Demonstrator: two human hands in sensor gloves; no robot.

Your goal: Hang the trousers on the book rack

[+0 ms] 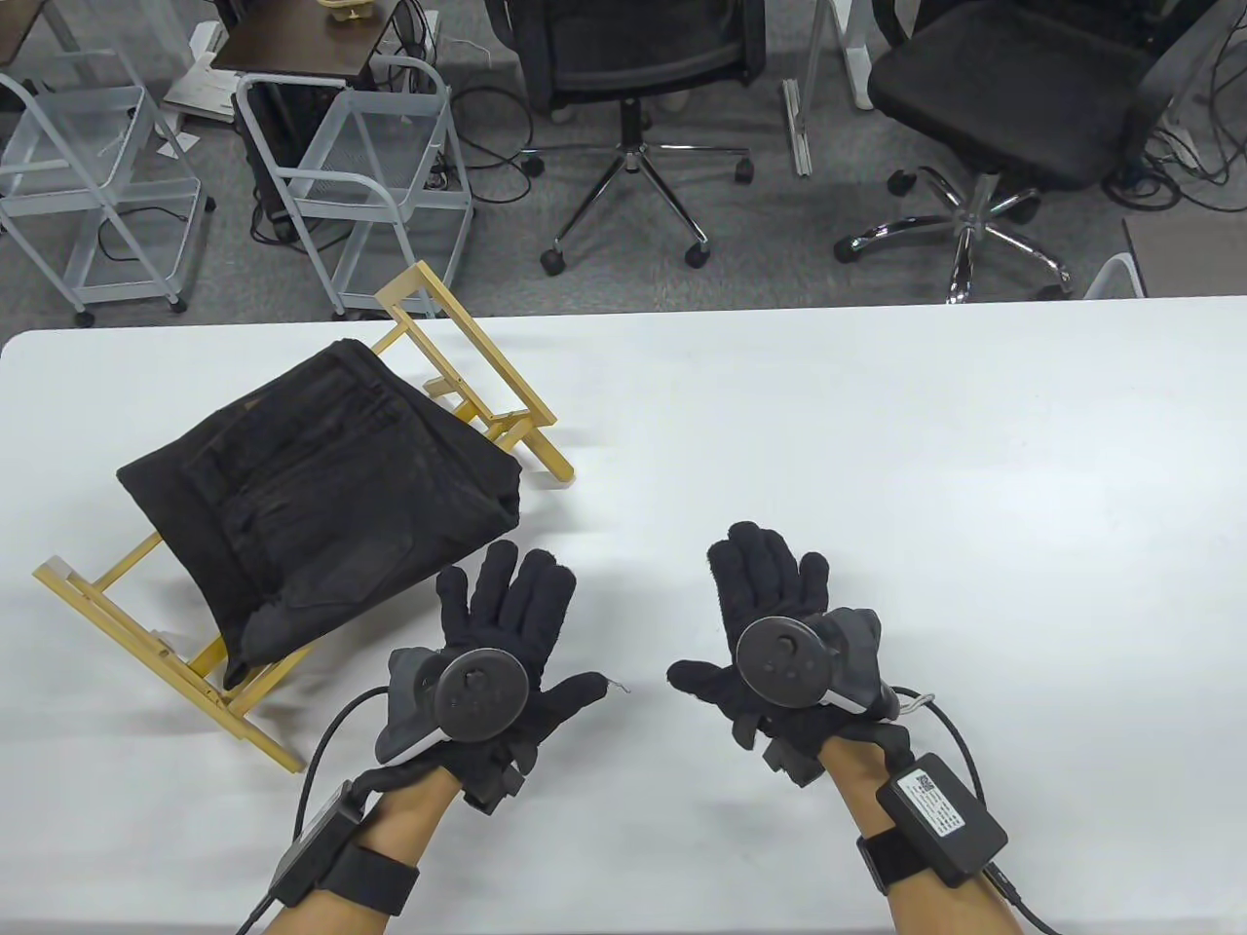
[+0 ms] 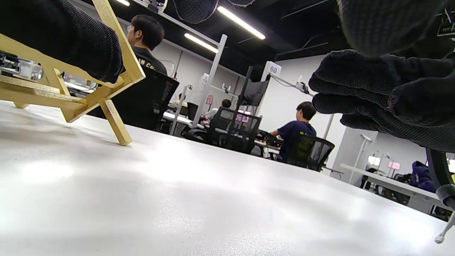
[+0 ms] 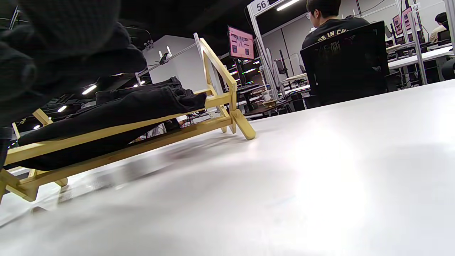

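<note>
Folded black trousers [image 1: 321, 497] lie over a low yellow wooden book rack [image 1: 492, 390] on the left of the white table [image 1: 877, 438]. The rack [image 3: 227, 106] and the trousers [image 3: 117, 110] also show in the right wrist view, and in the left wrist view the rack [image 2: 106, 92] carries the trousers [image 2: 71, 39]. My left hand [image 1: 507, 623] lies flat and open on the table just right of the trousers' near corner, holding nothing. My right hand [image 1: 770, 594] lies flat and open on the table to its right, also holding nothing.
Beyond the table's far edge stand two office chairs [image 1: 633, 58] and two white wire carts [image 1: 370, 175] on the floor. The table's near edge runs below my wrists.
</note>
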